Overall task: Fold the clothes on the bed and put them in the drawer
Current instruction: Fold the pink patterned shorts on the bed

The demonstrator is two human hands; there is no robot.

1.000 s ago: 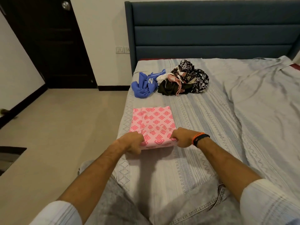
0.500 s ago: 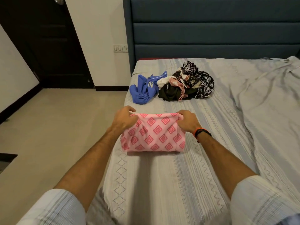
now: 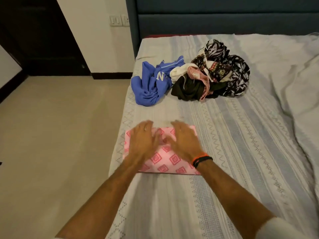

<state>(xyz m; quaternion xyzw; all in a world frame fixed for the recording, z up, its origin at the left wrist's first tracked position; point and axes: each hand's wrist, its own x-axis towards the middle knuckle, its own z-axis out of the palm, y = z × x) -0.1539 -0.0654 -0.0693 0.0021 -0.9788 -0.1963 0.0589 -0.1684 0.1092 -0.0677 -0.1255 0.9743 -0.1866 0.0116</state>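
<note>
A pink cloth with a red diamond print [image 3: 165, 163] lies folded into a small rectangle near the left edge of the bed [image 3: 241, 152]. Both of my hands lie flat on top of it with fingers spread. My left hand [image 3: 144, 140] covers its left half, my right hand [image 3: 184, 140] its right half. They are slightly blurred. Farther up the bed lie a crumpled blue garment [image 3: 151, 81] and a heap of dark, white, pink and black-and-white patterned clothes [image 3: 215, 76]. No drawer is in view.
The bed's dark blue headboard [image 3: 224, 19] stands at the back. A rumpled grey sheet [image 3: 302, 80] covers the bed's right side. Beige floor [image 3: 51, 135] lies to the left, with a dark door [image 3: 34, 35] and a wall switch [image 3: 119, 20] beyond.
My hands carried the near edge of the pink cloth forward over itself, let go of it, and now press flat on the folded, smaller rectangle.
</note>
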